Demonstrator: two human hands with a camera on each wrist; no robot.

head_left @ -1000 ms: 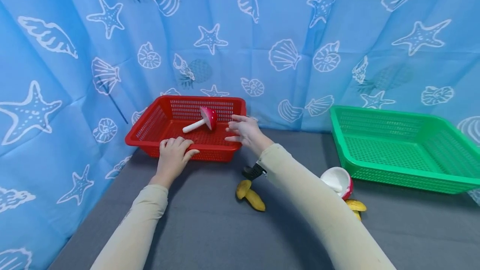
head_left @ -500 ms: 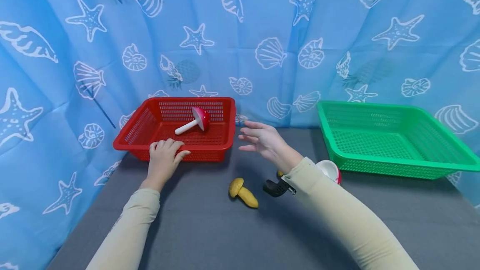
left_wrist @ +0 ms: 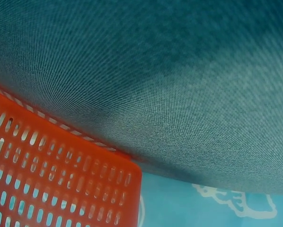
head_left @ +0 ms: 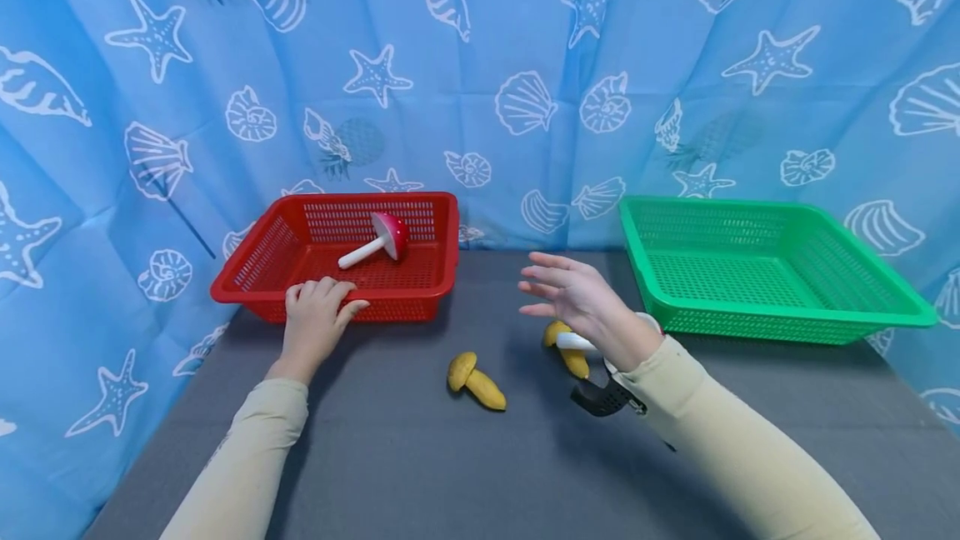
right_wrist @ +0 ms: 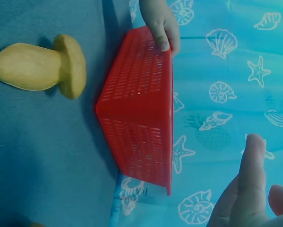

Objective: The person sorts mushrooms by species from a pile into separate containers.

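My left hand (head_left: 315,319) grips the near rim of a red basket (head_left: 333,307), fingers over the edge; the right wrist view shows this hand (right_wrist: 160,23) there too. Inside the basket lies a toy mushroom (head_left: 392,234) with a red, white-dotted cap and white stem. My right hand (head_left: 581,294) hovers with fingers spread, holding nothing, left of the green basket (head_left: 787,319). Below it are a yellow mushroom (head_left: 576,362) and a white-stemmed mushroom (head_left: 576,342), partly hidden by the hand and wrist. Another yellow mushroom (head_left: 477,380) lies between my hands.
A dark grey cloth (head_left: 420,473) covers the table. Behind the baskets hangs a blue curtain (head_left: 465,73) with white shells and starfish, and it also runs along the left side. A black strap mount (head_left: 603,397) sits under my right wrist.
My right hand has moved away from the red basket toward the right, over the mushrooms near the green basket. The left hand stays on the rim. The head view has shifted right.
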